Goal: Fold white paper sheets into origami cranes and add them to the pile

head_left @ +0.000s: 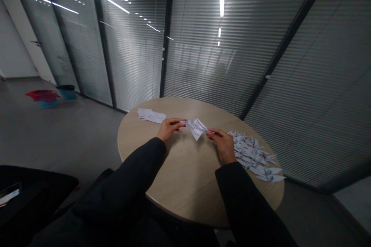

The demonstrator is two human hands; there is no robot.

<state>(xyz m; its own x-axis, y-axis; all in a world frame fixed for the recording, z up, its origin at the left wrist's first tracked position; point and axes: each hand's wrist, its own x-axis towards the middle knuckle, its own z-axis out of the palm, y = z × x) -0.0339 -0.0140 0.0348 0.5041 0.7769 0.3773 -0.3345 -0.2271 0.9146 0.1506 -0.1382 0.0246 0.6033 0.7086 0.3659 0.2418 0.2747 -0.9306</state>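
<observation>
Above the middle of the round wooden table (179, 185), a folded paper crane (197, 128) of white printed paper is stretched between my two hands. My left hand (171, 128) pinches its left tip between thumb and fingers. At the opposite tip, the thumb and fingers of my right hand (222, 142) are closed on the paper. A heap of similar folded paper pieces (252, 152) lies on the table just right of my right hand. Flat printed paper slips (152, 115) rest in a small overlapping stack beyond my left hand.
Glass partitions with blinds (208, 65) stand close behind the table. On the floor at the left are a blue bin with a red liner (46, 98) and a blue bin with a dark liner (67, 92). A black seat (37, 193) is at lower left.
</observation>
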